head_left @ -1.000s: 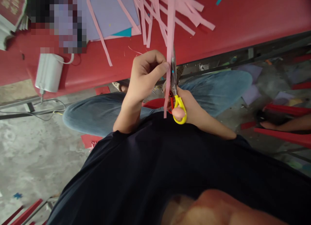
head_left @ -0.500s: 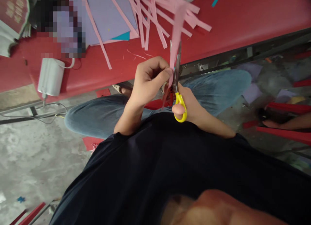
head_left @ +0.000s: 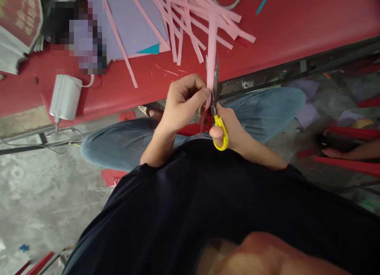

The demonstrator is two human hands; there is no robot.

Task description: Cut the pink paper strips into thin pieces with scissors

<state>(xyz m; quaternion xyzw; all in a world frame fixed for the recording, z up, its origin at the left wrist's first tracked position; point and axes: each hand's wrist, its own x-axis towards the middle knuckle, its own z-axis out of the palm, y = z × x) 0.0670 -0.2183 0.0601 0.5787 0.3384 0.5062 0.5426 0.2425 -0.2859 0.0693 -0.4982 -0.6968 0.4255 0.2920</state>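
pinching a pink paper strip between the thumb and curled fingers of my left hand, i keep it upright just in front of the red table. my right hand sits just beside the left, closed around the scissors, my thumb through the yellow handle loop; the other loop is hidden behind my fingers and the strip. the blades point up toward the table edge, slightly parted, with the strip running alongside or between them; i cannot tell which, since the paper covers part of the steel. the lower end of the strip hangs in shadow below my left thumb and is hard to make out.

on the table, beyond the scissors, lies a loose heap of pink strips over a purple sheet, both cut off by the top edge. a grey ring is half out of view there too. to the left on the table a patch is blurred into squares, and a white cylinder hangs at the table's near edge. far to the right of the table, someone else's hand is mostly cut off.
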